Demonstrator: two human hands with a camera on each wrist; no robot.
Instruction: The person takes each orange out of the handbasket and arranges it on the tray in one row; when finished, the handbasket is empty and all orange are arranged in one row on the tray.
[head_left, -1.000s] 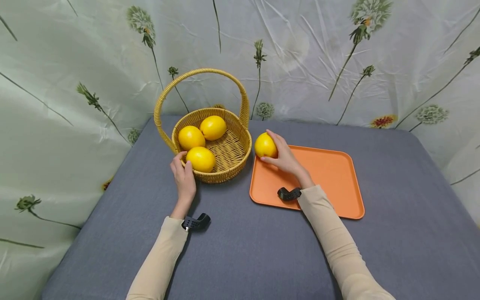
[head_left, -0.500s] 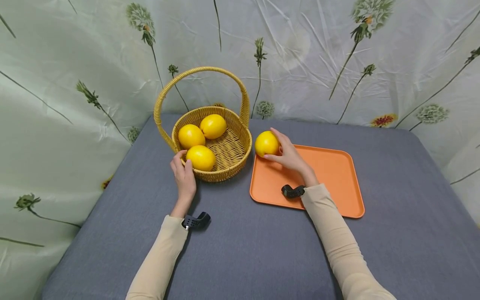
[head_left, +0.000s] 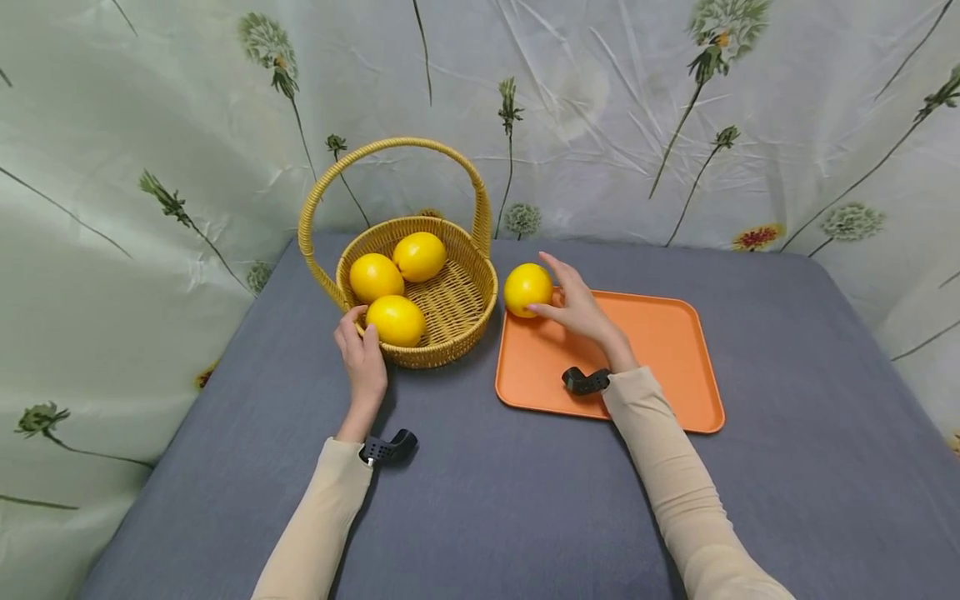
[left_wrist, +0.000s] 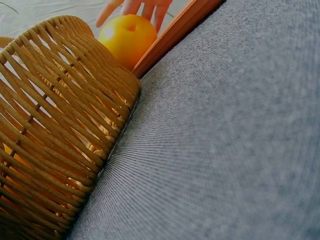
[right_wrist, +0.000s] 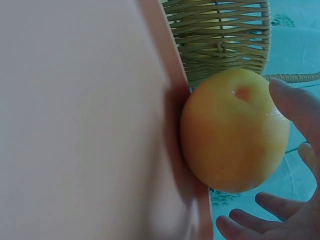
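Yellow and almost round, the loose fruit (head_left: pixel 527 288) lies over the far left corner of the orange tray (head_left: pixel 645 333), just left of the right grip (head_left: pixel 583 317), the nearer of the two; we make out no clear long axis. That grip stands wide, thumb at the fruit's near side and fingers splayed apart from it, with hold of nothing; we cannot tell whether the thumb touches, or whether the fruit rests on the tray's rim. Just left of the fruit stands the wicker basket (head_left: pixel 437 357), its near left rim held by the bent fingers of the left grip (head_left: pixel 365 364). We count four fruits, the other three (head_left: pixel 420 256) inside the basket, plus one basket and one tray on the grey table (head_left: pixel 480 500).
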